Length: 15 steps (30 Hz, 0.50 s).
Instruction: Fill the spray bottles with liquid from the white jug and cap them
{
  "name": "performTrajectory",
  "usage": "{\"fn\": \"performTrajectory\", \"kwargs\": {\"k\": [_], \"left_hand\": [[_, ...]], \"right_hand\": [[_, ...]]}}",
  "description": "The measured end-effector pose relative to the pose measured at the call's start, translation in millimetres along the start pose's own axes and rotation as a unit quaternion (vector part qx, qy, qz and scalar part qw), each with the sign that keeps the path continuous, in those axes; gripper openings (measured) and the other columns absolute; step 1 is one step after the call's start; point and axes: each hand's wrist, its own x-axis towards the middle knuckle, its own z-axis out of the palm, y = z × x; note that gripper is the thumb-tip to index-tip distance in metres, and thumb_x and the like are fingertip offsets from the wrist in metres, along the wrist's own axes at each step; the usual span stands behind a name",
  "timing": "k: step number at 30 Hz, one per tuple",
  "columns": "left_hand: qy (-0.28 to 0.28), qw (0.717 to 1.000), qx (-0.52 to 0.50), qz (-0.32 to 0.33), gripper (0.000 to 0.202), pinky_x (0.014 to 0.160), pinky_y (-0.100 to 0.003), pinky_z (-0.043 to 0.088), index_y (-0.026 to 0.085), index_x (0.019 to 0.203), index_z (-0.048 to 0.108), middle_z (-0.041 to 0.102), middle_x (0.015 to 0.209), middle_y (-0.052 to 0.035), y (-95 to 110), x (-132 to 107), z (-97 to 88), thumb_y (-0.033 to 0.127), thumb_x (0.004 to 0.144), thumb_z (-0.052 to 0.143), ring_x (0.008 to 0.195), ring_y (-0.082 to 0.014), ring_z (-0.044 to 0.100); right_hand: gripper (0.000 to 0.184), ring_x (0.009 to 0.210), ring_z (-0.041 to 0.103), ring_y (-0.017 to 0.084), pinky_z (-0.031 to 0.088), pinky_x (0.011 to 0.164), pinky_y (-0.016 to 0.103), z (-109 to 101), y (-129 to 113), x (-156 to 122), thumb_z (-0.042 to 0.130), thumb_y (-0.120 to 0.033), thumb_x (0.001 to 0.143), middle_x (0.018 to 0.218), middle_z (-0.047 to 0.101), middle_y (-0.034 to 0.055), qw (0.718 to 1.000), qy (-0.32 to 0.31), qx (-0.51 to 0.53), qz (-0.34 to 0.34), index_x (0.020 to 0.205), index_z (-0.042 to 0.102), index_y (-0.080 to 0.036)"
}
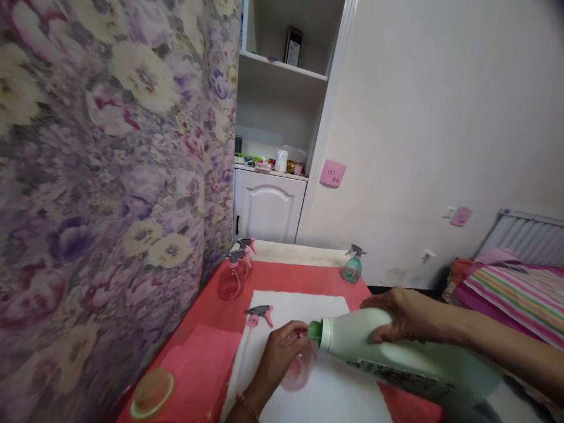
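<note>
In the head view, my left hand (282,349) is closed around the neck of a clear pink spray bottle (302,371), whose top is off. My right hand (399,317) grips a large pale green jug (359,332) by its upper part. The jug is tipped on its side, its green spout (314,331) at the mouth of the pink bottle. I cannot tell whether liquid is flowing. A grey and pink spray trigger head (261,315) lies on the white sheet (304,301) beyond my left hand. The jug's base is partly hidden by my right forearm.
Pink spray bottles (231,279) stand at the table's far left, and a green spray bottle (352,267) at the far right. A round cap (152,392) sits on the red table cover (194,352) at near left. A floral curtain (132,176) borders the left side.
</note>
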Motion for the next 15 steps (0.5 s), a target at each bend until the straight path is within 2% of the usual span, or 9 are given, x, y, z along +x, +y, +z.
{"fn": "performTrajectory", "kwargs": {"k": [3,15], "left_hand": [[0.002,1.0,0.006,-0.005,0.017,0.077,-0.028,0.048,0.016,0.086,0.074,0.073,0.083,-0.0043,1.3,-0.9,-0.5,0.021,0.072,0.066,0.084,-0.022,0.065],[-0.005,1.0,0.008,-0.002,0.018,0.078,-0.029,0.047,0.016,0.087,0.073,0.074,0.086,-0.0053,0.4,0.9,0.7,0.023,0.072,0.066,0.087,-0.0232,0.065]], "right_hand": [[0.034,0.064,0.059,0.017,0.042,0.054,0.024,-0.6,-2.4,-0.7,0.069,-0.047,0.076,0.077,0.07,0.0021,1.0,-0.011,-0.007,-0.022,0.102,0.072,-0.025],[0.031,0.057,0.057,0.015,0.04,0.051,0.023,0.3,2.8,1.6,0.068,-0.046,0.078,0.074,0.069,0.0008,1.0,-0.017,-0.003,-0.02,0.1,0.071,-0.025]]}}
